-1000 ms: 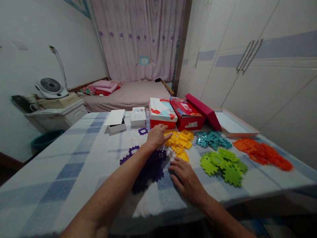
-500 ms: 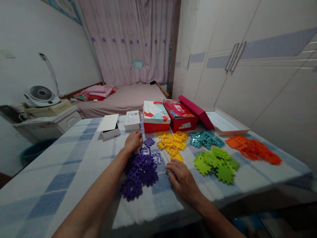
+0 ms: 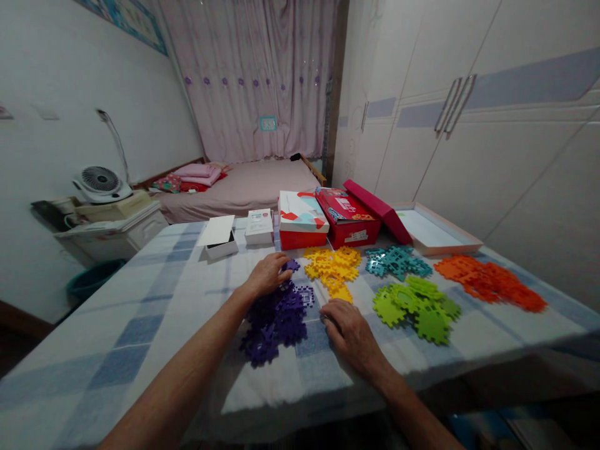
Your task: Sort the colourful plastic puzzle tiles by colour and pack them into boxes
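My left hand [image 3: 269, 274] is over the upper left of a heap of dark purple toothed plastic pieces [image 3: 276, 319]. Its fingers are slightly apart, the tips at a single purple piece [image 3: 292, 265] at the heap's far end, which lies flat. On the cloth right of the heap rests my right hand [image 3: 350, 329], fingers loosely bent and nothing visible in them. Its fingertips are close to the nearest of the yellow toothed pieces [image 3: 335, 265]. The left palm hides some purple pieces.
Green pieces [image 3: 417, 306], teal pieces [image 3: 397, 262] and orange pieces [image 3: 490, 281] lie rightward. Behind stand a small white box [image 3: 220, 240], another white box [image 3: 259, 227], a red-and-white box [image 3: 304, 225], a red box [image 3: 351, 219] and a shallow tray-like lid [image 3: 435, 231].
My left hand has moved right and nearer, from beside the far end of the purple heap to over it. The right hand stays in place. The view has shifted slightly.
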The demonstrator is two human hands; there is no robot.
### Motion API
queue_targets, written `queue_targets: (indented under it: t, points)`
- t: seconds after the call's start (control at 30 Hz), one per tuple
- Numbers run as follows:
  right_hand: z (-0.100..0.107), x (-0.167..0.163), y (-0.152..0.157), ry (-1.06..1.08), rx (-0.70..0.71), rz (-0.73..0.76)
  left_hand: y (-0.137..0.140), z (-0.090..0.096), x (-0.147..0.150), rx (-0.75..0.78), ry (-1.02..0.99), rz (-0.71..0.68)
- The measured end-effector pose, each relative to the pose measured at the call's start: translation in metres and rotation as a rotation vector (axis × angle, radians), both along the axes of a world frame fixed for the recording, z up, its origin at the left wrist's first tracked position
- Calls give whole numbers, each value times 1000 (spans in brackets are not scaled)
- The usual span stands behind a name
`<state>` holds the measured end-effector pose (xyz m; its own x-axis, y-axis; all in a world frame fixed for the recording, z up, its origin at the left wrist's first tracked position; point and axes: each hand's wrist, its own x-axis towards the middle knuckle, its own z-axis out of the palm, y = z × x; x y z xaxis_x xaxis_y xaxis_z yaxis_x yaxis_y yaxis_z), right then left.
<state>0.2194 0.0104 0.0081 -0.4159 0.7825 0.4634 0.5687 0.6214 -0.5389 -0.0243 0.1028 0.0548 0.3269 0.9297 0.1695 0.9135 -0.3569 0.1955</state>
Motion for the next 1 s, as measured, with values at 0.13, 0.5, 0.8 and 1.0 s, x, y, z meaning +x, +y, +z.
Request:
queue_targets:
  t: [0.13, 0.5, 0.8, 1.0]
  points:
    - [1, 0, -1, -11, -3, 2, 9, -12, 13, -45, 32, -36]
    - [2, -1, 0, -28, 5, -6, -18, -4, 4, 3, 60, 42]
    - [0, 0, 0, -34, 8, -10, 28, -10, 23, -36, 58, 104]
    - [2, 0, -1, -13, 12, -9, -1, 13, 13, 34, 0, 147]
